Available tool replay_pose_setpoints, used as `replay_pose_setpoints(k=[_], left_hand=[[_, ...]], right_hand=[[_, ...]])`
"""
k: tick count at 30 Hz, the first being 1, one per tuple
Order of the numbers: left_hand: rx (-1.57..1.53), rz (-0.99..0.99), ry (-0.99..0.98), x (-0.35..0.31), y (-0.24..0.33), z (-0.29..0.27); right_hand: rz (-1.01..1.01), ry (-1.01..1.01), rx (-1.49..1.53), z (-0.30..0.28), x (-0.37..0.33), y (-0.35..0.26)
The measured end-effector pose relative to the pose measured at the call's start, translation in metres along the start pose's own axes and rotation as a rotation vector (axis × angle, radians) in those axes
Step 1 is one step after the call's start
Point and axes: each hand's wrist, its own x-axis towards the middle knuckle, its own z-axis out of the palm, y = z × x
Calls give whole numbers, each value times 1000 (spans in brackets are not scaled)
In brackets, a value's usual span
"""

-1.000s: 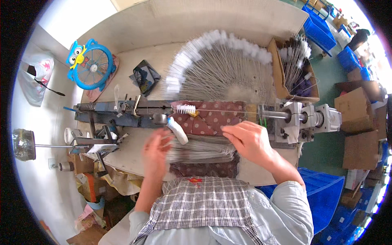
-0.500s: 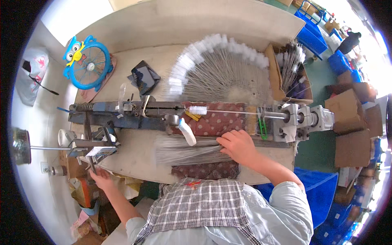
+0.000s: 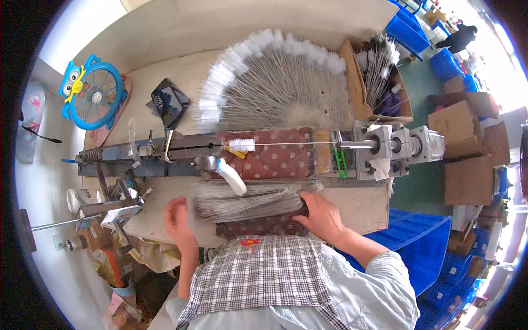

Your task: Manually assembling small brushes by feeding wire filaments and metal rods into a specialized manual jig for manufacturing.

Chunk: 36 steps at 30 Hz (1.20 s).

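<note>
A loose bundle of thin grey metal wires (image 3: 242,202) lies in front of the long bench machine. My right hand (image 3: 324,216) is at the bundle's right end, thumb on the near side and fingers on the far side, gripping it. My left hand (image 3: 179,221), smeared by motion, is beside the bundle's left end; its finger posture is unclear. In the machine, a white-bristled brush (image 3: 242,145) lies level, its wire stem running right into the metal spindle (image 3: 357,144). A white-wrapped lever handle (image 3: 232,177) juts toward me.
Behind the machine, finished white-tipped wire brushes (image 3: 275,82) are fanned out. A cardboard box (image 3: 352,77) holds more brushes at the right. A blue owl-shaped fan (image 3: 96,96) stands far left. A blue crate (image 3: 418,242) sits beside the table's right edge.
My left hand has come from the lever mechanism at the left to the bundle's left end. My right hand has shifted from atop the wires to around their right end. The view has shifted slightly.
</note>
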Motion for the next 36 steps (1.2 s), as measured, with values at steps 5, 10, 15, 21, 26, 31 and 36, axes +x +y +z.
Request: replay_pose_setpoints(k=[5, 10, 15, 21, 26, 31, 36], left_hand=[[867, 728, -470, -37, 9, 40], [814, 661, -443, -40, 2, 37], [100, 155, 412, -22, -10, -50], [-56, 383, 775, 14, 25, -119], [-166, 67, 469, 16, 8, -94], [338, 227, 44, -25, -4, -29], [953, 814, -579, -33, 15, 42]], right_hand=[[16, 49, 114, 20, 4, -4], [103, 41, 195, 20, 11, 0], [101, 3, 243, 10, 18, 0], [195, -66, 204, 4, 26, -5], [210, -103, 180, -2, 32, -11], [134, -54, 166, -3, 30, -23], [51, 38, 144, -5, 29, -24]])
